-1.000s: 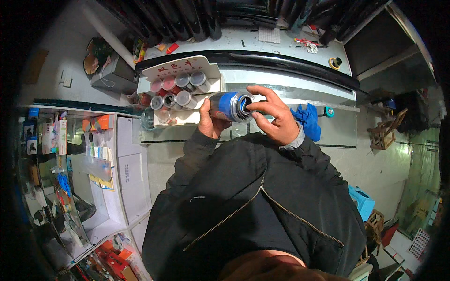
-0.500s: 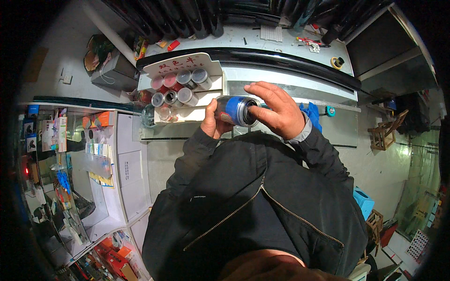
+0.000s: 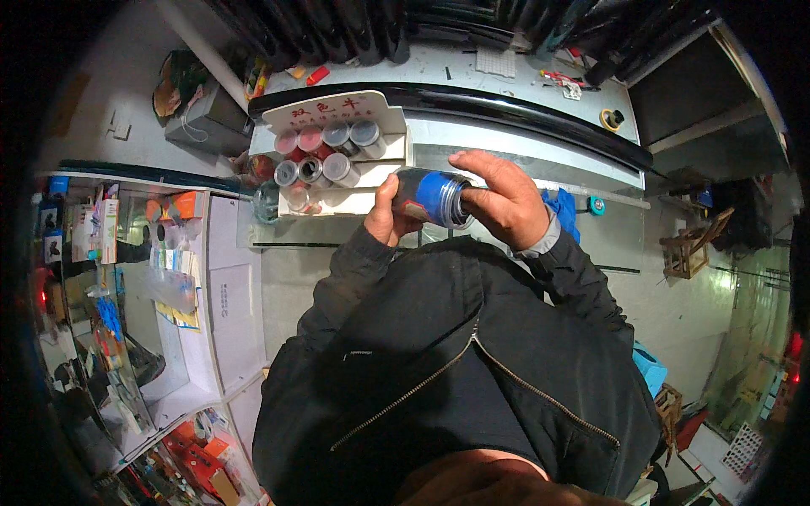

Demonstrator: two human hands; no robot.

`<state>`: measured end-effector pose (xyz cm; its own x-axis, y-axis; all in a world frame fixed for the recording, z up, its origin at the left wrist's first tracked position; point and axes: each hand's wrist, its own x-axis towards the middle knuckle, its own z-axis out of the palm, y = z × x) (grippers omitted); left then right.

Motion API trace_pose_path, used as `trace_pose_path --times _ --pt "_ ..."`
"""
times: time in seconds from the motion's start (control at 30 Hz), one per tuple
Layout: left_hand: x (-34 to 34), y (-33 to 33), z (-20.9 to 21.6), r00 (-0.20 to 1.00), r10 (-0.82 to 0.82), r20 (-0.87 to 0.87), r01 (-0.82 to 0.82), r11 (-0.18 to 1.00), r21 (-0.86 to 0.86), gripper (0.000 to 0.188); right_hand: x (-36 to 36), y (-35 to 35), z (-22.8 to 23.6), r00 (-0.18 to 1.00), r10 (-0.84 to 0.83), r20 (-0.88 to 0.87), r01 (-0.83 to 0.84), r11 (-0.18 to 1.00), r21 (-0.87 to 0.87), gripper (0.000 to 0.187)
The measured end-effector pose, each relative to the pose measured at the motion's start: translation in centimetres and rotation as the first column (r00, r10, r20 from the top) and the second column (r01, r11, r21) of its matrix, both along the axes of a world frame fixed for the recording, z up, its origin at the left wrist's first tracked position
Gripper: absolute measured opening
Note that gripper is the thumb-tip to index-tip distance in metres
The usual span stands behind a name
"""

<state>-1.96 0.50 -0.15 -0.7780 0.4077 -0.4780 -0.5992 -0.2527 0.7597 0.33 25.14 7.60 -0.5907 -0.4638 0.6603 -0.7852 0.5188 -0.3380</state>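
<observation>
My left hand is wrapped around a clear jar with a blue band and dark contents. The jar lies tilted, its uncapped threaded mouth facing right. At that mouth is my right hand, with one digit reaching inside, so its tip is hidden. Its upper fingers stretch out above the rim, apart from that digit. Just left of the jar stands a white stepped display box holding several small lidded jars with red, black and grey contents.
Behind the display box a long black tube crosses the bench. Right of my right hand lie a blue cloth or glove and a teal round object. A yellow tape roll sits at the back right. White shelving stands at left.
The view has shifted slightly. The jar's mouth has turned a little, and my right hand's digit still reaches into it. My left hand keeps its hold.
</observation>
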Motion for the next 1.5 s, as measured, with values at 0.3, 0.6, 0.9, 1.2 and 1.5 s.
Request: trace_pose_path --times 0.3,0.6,0.9,1.2,1.5 --pt "-1.6 -0.3 -2.1 1.000 -0.017 -0.011 0.017 0.998 0.062 0.070 1.2 0.6 -0.6 0.933 -0.022 0.360 0.106 0.971 -0.213 0.020" --pt "-2.0 0.4 -1.9 0.999 0.037 -0.012 -0.037 0.998 0.044 0.065 2.7 1.3 -1.6 0.896 -0.054 0.441 0.209 0.927 -0.312 0.013" --pt "-1.9 0.2 -0.7 0.966 0.039 -0.256 0.016 0.978 0.208 0.074 3.7 1.4 -2.7 0.840 0.079 0.537 0.289 0.772 -0.566 0.013" --pt "-2.1 0.4 -1.5 0.949 0.072 -0.308 -0.006 0.978 0.210 0.071 4.2 3.1 -4.2 0.862 0.075 0.501 0.293 0.732 -0.615 0.016" --pt "-2.3 0.5 -0.8 0.912 0.004 -0.411 0.058 0.989 0.137 0.075 4.0 1.7 -4.7 0.798 0.219 0.561 0.316 0.642 -0.699 0.015"
